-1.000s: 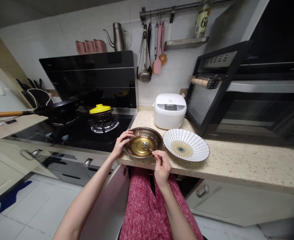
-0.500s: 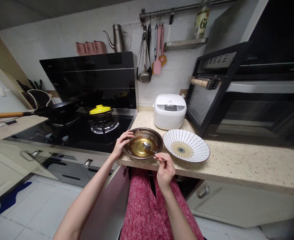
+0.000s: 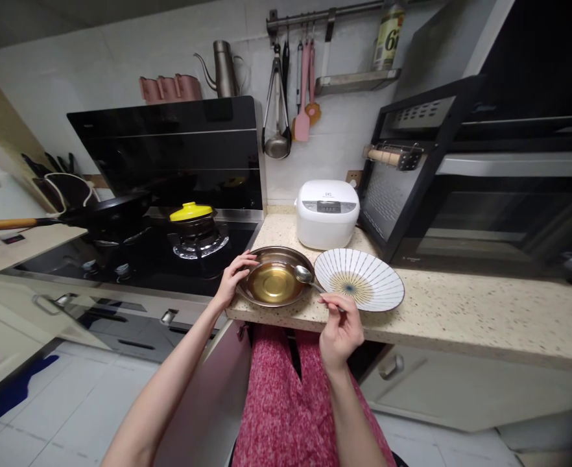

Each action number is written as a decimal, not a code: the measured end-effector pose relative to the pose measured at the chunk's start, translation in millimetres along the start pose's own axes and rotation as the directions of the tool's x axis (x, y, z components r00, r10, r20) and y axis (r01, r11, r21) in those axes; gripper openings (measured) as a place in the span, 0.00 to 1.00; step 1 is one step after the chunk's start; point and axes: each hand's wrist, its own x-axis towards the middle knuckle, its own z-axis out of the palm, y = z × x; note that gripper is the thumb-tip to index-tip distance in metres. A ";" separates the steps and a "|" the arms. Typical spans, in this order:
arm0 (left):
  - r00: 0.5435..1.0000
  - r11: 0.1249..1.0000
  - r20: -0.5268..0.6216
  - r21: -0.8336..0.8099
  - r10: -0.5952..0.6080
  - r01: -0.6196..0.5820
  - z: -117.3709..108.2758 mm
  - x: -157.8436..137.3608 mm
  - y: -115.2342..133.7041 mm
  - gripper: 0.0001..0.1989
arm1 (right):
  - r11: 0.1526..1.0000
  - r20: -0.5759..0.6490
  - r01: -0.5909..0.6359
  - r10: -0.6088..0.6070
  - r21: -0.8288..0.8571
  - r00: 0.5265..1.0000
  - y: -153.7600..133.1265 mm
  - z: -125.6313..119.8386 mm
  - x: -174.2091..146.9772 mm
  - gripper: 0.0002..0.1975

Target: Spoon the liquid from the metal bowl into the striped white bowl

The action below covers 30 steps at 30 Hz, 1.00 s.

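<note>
A shallow metal bowl (image 3: 276, 299) with yellowish liquid in its bottom sits near the counter's front edge. My left hand (image 3: 232, 277) grips its left rim, fingers laid over the edge. In my right hand (image 3: 342, 331) a metal spoon (image 3: 304, 274) is pinched by the handle. The spoon's head is over the right rim of the bowl, tilted toward the upper left; whether it holds liquid I cannot tell. Right beside the bowl lies a white striped plate (image 3: 383, 285) with a yellowish centre, partly under the spoon's handle.
Behind the plate stands a white rice cooker (image 3: 327, 217). To the left, a pot with a yellow lid (image 3: 190, 211) and a black wok (image 3: 115, 211) occupy the stove. A dark rack (image 3: 388, 188) and an oven (image 3: 500, 220) stand at the right. Utensils hang on the wall.
My right hand has carried the spoon rightward, from above the bowl's middle to its right rim. The left hand stays on the bowl's left rim. The view has shifted slightly.
</note>
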 end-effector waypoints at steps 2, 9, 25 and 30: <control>1.000 1.000 0.002 0.000 -0.002 0.002 -0.1 0.0 0.3 0.13 | 1.000 -0.022 -0.004 0.004 -0.006 1.000 -0.6 -2.5 4.4 0.07; 1.000 1.000 -0.008 0.000 -0.014 0.014 0.3 -0.1 1.2 0.12 | 0.997 -0.081 0.052 -0.057 -0.062 0.995 0.9 -13.1 19.0 0.06; 1.000 1.000 -0.009 0.005 -0.018 0.018 0.3 -0.3 2.5 0.12 | 0.908 0.232 0.350 -0.298 -0.230 0.926 26.6 -44.5 38.1 0.10; 1.000 1.000 -0.001 0.013 -0.012 0.012 0.0 -0.3 3.2 0.12 | 0.887 0.273 0.398 -0.333 -0.234 0.902 27.2 -50.6 40.9 0.12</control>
